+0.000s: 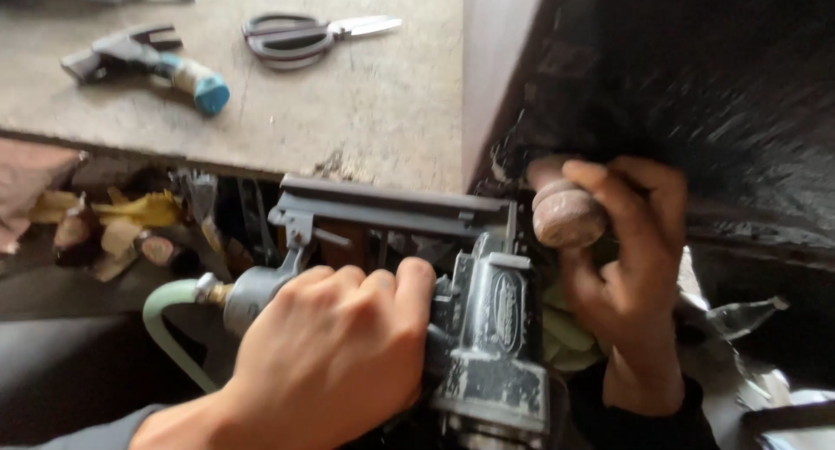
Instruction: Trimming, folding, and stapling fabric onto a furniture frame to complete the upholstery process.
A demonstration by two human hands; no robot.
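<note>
My left hand (335, 354) is wrapped around the handle of a grey metal pneumatic staple gun (487, 328). A pale green air hose (165, 315) runs off its rear to the left. The gun's long dark magazine (391, 205) lies across the top, and its head sits close to a rounded wooden end (565, 217). My right hand (631, 259) curls over that wooden end, its fingers pressing black fabric (696, 93) against it. The fabric fills the upper right and is blurred.
A worn wooden tabletop (374, 93) at the back carries black-handled scissors (300, 37) and a dark hand tool with a teal end (152, 59). Wood scraps and yellow bits (122, 224) lie beneath its edge. Clear plastic (739, 320) sits at the right.
</note>
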